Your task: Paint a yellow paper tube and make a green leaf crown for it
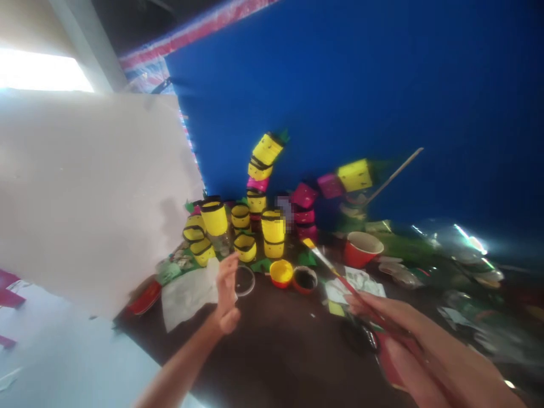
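The right hand (433, 334) grips a paintbrush (340, 277) by its red handle, the yellow tip pointing toward ten o'clock. The left hand (227, 294) is empty, fingers loosely raised; whether it touches the small yellow pot (245, 253) at its one o'clock is unclear.

The cup of yellow paint (284, 284) stands on the table (263, 351), with a cup of dark paint (305, 291) just beside it at about three o'clock. The tip appears above that dark cup, so a careless dip could muddy the yellow. An overloaded brush might drip onto the table, and a sideways left-hand swing could topple the small yellow pot.
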`<state>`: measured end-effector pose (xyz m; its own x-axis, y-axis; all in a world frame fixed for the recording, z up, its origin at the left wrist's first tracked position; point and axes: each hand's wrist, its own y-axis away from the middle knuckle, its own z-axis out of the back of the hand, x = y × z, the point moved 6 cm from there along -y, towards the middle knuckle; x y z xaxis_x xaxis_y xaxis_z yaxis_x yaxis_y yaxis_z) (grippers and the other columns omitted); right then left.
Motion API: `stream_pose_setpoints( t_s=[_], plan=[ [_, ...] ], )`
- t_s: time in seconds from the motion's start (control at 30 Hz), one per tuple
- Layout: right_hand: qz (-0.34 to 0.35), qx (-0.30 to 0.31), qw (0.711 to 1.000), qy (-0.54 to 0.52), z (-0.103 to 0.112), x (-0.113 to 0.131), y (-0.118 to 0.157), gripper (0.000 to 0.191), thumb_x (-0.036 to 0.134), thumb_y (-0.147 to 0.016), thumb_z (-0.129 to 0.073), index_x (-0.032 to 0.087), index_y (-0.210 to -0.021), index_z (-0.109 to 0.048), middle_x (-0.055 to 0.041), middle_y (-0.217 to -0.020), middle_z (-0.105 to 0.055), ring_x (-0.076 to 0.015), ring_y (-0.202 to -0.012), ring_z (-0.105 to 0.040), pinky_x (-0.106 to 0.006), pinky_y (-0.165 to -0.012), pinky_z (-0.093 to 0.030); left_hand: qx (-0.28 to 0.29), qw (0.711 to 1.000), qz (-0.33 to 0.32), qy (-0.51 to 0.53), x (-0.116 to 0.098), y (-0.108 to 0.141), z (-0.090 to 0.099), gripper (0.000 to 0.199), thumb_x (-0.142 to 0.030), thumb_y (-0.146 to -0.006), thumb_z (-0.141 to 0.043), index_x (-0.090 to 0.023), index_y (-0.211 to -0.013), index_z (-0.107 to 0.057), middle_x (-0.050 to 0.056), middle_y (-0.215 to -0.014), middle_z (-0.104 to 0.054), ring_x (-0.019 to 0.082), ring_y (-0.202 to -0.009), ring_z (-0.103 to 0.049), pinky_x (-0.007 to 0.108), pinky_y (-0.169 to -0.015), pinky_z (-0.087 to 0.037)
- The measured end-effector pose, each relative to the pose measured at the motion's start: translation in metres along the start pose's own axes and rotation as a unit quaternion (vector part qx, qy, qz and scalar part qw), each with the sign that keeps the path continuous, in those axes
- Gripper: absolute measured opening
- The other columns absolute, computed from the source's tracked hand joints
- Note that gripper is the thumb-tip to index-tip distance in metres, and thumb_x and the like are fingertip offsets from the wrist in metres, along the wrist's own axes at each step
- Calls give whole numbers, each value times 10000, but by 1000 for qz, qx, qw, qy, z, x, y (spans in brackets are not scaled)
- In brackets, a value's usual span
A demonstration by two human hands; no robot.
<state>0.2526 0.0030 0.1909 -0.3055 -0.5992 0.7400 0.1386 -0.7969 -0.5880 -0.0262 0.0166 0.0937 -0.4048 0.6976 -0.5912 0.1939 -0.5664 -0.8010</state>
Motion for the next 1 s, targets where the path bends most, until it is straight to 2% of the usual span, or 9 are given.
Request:
stream_pose_setpoints(
  t_s=[0.1, 0.17, 0.3, 0.47, 0.57, 0.7, 0.8, 0.9, 1.0],
  plan=[
    [-25, -12, 1000, 1, -2, 2, 1, 195, 377, -793, -566, 299, -966, -610, -14, -806, -697, -198, -692, -669, -281, -593, -565, 18, 947, 171, 273, 12, 31, -26, 514, -636, -756, -424, -216, -1048, -484, 67, -851, -604, 209, -752, -594, 354, -661, -483],
    [-70, -32, 995, -68, -4, 0, 1, 143, 387, -814, -550, 275, -901, -571, -7, -734, -677, -189, -684, -664, -296, -642, -557, 83, 883, 281, 366, 22, 47, -41, 393, -513, -841, -373, -191, -1026, -502, -6, -564, -557, 109, -416, -468, 219, -417, -362],
    [-115, 7, 976, -185, -14, -2, -2, 159, 392, -825, -549, 235, -853, -541, -4, -692, -651, -173, -659, -644, -289, -626, -530, 183, 816, 349, 423, 35, 59, -55, 375, -455, -845, -385, -147, -1003, -529, 38, -582, -618, 85, -328, -412, 200, -357, -258],
    [-114, 33, 976, -181, -15, -10, -5, 123, 325, -839, -546, 205, -859, -559, -22, -746, -660, -164, -703, -648, -279, -675, -521, 198, 781, 357, 472, 42, 60, -58, 477, -529, -826, -379, -135, -1051, -526, 99, -699, -666, 100, -359, -461, 208, -382, -260],
    [-106, 45, 979, -167, -14, -18, -1, 132, 340, -838, -544, 211, -870, -542, -22, -738, -672, -168, -683, -654, -283, -657, -533, 229, 657, 420, 582, 35, 61, -62, 659, -646, -813, -242, -151, -1177, -480, 139, -826, -673, 151, -453, -555, 245, -453, -354],
    [-166, 58, 979, -106, -20, -43, 25, 141, 344, -852, -517, 209, -896, -526, -41, -783, -695, -179, -729, -668, -296, -682, -543, 243, 501, 515, 651, 21, 61, -63, 753, -722, -776, -153, -296, -1396, -203, 169, -1268, -513, 317, -1117, -517, 511, -899, -320],
    [-174, -3, 984, -25, -22, -71, 56, 155, 341, -859, -493, 208, -934, -521, -64, -828, -697, -190, -771, -669, -327, -720, -547, 253, 459, 524, 671, 12, 59, -63, 772, -744, -757, -142, -339, -1412, -87, 133, -1390, -391, 309, -1298, -313, 571, -1001, -133],
    [-95, -127, 980, 117, -18, -94, 85, 157, 320, -849, -476, 211, -924, -560, -93, -892, -685, -215, -832, -660, -368, -739, -548, 273, 438, 523, 678, 9, 62, -63, 796, -752, -749, -104, -315, -1414, -115, 140, -1397, -381, 302, -1290, -327, 568, -1022, -84],
    [-3, -139, 967, 212, -24, -109, 99, 129, 267, -821, -481, 214, -844, -596, -98, -898, -689, -231, -836, -662, -408, -771, -546, 294, 431, 513, 682, 10, 65, -63, 794, -736, -758, -113, -289, -1413, -155, 165, -1382, -394, 321, -1279, -344, 572, -1025, -56]
  ],
)
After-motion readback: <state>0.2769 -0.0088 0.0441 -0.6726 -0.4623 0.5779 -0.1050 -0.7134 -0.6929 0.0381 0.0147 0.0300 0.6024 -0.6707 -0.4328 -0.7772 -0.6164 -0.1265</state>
